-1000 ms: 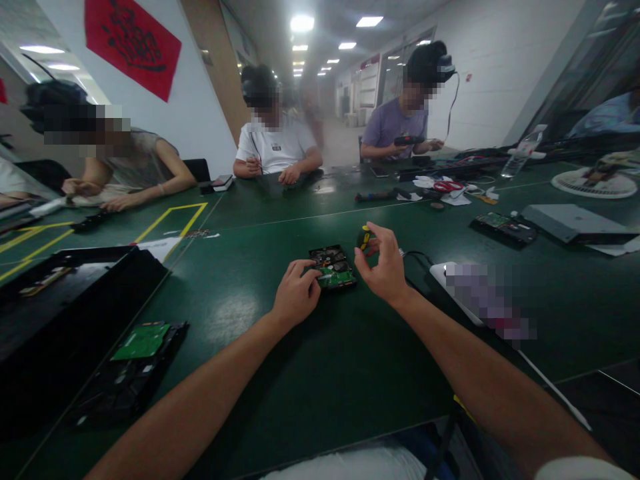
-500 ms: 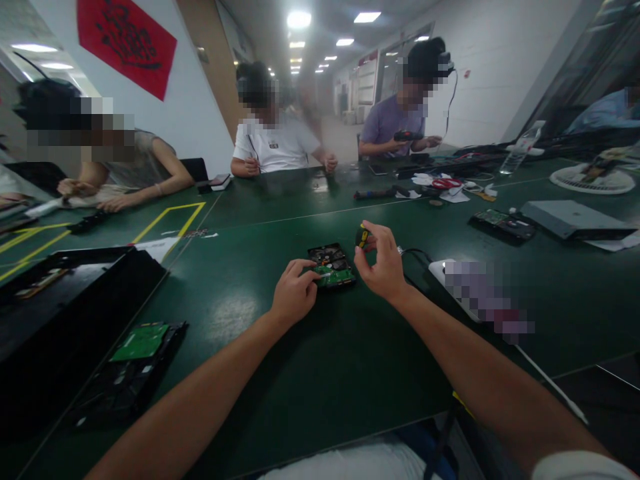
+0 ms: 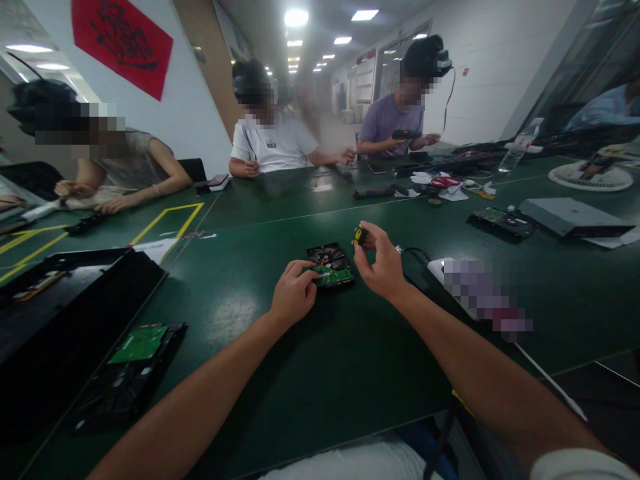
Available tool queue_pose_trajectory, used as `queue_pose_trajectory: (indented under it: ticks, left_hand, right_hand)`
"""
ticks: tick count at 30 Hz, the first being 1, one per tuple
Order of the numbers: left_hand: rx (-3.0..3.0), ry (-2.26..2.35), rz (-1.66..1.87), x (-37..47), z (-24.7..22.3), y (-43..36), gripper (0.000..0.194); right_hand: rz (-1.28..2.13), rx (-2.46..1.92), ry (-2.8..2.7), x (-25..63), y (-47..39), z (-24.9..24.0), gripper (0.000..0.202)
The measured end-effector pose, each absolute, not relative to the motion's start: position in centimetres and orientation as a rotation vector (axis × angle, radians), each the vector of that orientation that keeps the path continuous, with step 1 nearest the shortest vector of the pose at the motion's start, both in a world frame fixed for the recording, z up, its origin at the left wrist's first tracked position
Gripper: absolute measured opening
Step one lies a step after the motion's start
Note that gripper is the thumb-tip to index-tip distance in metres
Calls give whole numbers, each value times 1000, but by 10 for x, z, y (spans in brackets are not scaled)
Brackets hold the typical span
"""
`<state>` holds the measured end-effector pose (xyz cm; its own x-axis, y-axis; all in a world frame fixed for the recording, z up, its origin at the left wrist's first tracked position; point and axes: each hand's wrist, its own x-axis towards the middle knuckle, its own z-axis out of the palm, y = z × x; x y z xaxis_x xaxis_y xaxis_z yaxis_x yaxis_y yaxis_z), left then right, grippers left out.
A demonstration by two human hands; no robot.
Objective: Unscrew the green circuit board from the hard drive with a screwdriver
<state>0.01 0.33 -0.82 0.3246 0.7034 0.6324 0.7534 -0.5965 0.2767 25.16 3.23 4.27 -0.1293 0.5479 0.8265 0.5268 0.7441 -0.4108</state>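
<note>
A hard drive (image 3: 327, 255) lies on the green table in front of me, its green circuit board (image 3: 339, 275) facing up. My left hand (image 3: 295, 291) grips its left side, with fingertips over the edge of the board. To the right of the drive, my right hand (image 3: 382, 261) is raised and pinches a small yellow-and-black screwdriver handle (image 3: 359, 235) between thumb and fingers. The handle is tilted and apart from the drive. Whether a shaft or bit sticks out of it I cannot make out.
At left stand a black open case (image 3: 75, 313) and another drive in a black bracket (image 3: 133, 373). Right of my hand lies a white power bank-like device (image 3: 453, 293) with cables. Farther right are a hard drive (image 3: 501, 222) and a grey metal box (image 3: 575, 217). Several people sit across.
The screwdriver handle in my right hand has turned and tilted slightly. My left hand stays on the drive. Across the table, a person in white has moved one hand to the right.
</note>
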Motion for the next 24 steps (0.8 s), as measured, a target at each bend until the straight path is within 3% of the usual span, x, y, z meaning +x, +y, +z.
queue_pose_trajectory:
  ticks: [24]
  left_hand:
    - [-2508, -1375, -1167, 1, -10, 5, 26]
  right_hand:
    - [144, -885, -1814, 252, 38, 34, 67]
